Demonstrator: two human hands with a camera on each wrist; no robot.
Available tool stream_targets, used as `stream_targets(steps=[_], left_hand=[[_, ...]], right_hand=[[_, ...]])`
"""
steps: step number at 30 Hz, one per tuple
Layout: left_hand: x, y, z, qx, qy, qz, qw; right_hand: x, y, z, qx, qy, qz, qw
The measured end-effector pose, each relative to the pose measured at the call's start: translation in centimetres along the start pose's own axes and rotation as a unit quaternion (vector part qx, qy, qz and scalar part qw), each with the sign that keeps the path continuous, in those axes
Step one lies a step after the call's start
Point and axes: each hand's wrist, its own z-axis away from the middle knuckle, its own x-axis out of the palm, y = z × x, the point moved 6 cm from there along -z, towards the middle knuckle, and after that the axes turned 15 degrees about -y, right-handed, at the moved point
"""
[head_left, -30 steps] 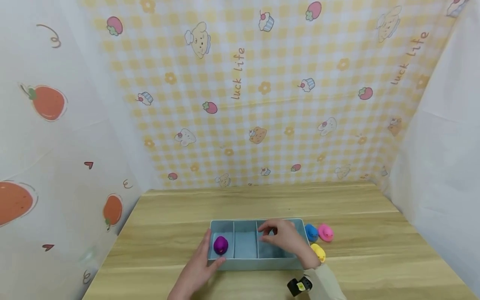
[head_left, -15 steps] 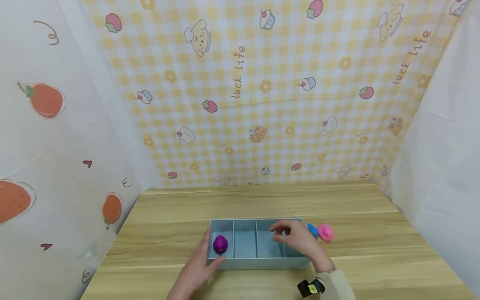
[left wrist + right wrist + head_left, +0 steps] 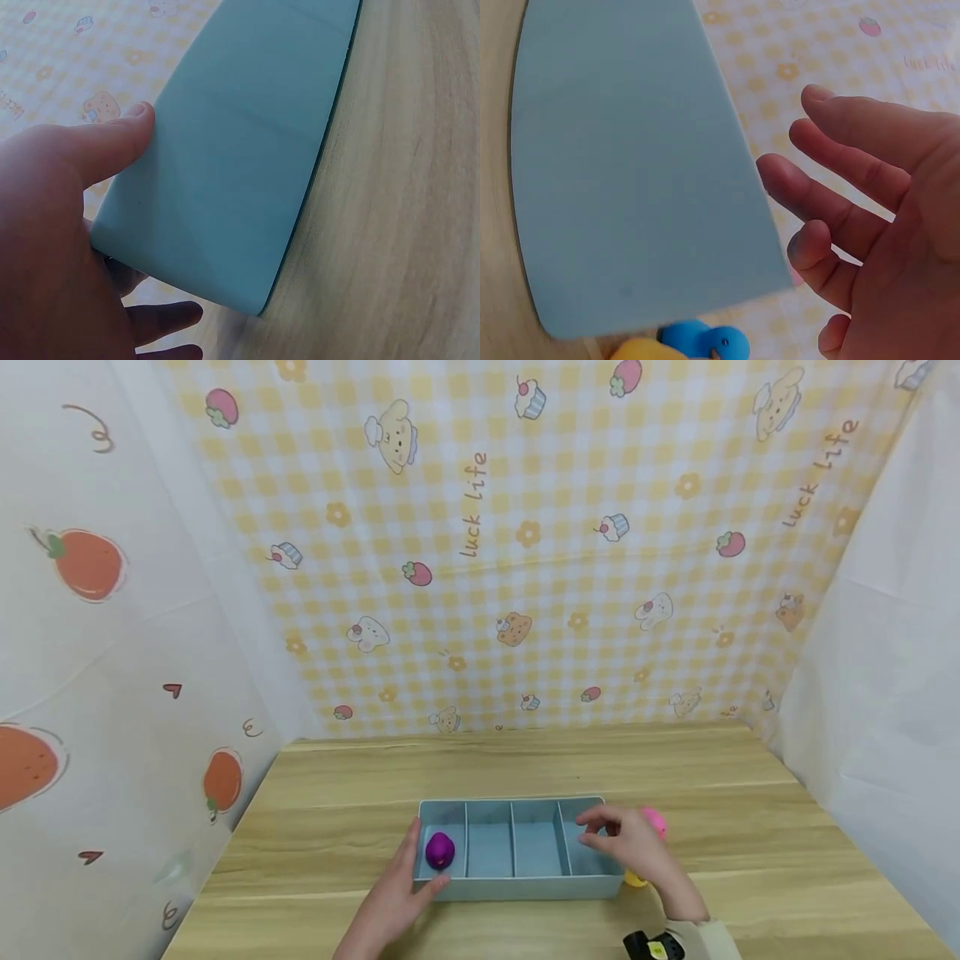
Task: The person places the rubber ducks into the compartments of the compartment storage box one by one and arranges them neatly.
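Note:
A blue-grey box with four-sided walls and upright dividers (image 3: 525, 888) stands on the table. In its leftmost compartment sits a purple toy duck (image 3: 440, 851); the other compartments hold nothing. My left hand (image 3: 390, 893) holds the box's left end, thumb at the front rim and fingers along the end wall. The right hand (image 3: 633, 843) hovers over the box's right end, fingers loosely bent, thumb apart from the fingertips, nothing between them. In the right wrist view, its fingers overlap the box's rim (image 3: 727, 105).
Right of the box lie a pink toy duck (image 3: 655, 821) and a yellow one (image 3: 636, 878), both partly hidden by the right hand. A blue toy duck (image 3: 731, 343) shows in the right wrist view. A patterned cloth (image 3: 450, 610) hangs behind the wooden table (image 3: 360, 777).
My right hand has moved rightward across the box, from over the third compartment to the right end, uncovering the compartments. The left hand, the box and the purple duck have stayed put.

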Motion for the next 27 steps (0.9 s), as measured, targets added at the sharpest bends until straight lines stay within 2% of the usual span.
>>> stream_targets(steps=[5,8,12,19,27], left_hand=[[0.0,-0.1,-0.1,-0.004,0.004,0.0,1.0],[0.1,-0.3,-0.1,-0.007,0.004,-0.001,1.0],[0.1,-0.3,-0.2,-0.002,0.003,-0.003,1.0],[0.1,-0.2,0.0,0.002,0.002,0.001,1.0],[0.2,-0.2,-0.2,0.004,0.003,0.001,1.0]], right_hand=[[-1.3,0.7,1.4,0.014,0.03,0.0,0.9995],[-2.0,1.4,2.1,0.042,0.048,-0.004,0.998],[-2.5,2.5,3.0,0.07,0.052,-0.013,0.9961],[-2.2,4.4,4.2,0.09,0.05,-0.012,0.9946],[-0.9,6.6,4.9,0.137,0.041,-0.023,0.9895]])
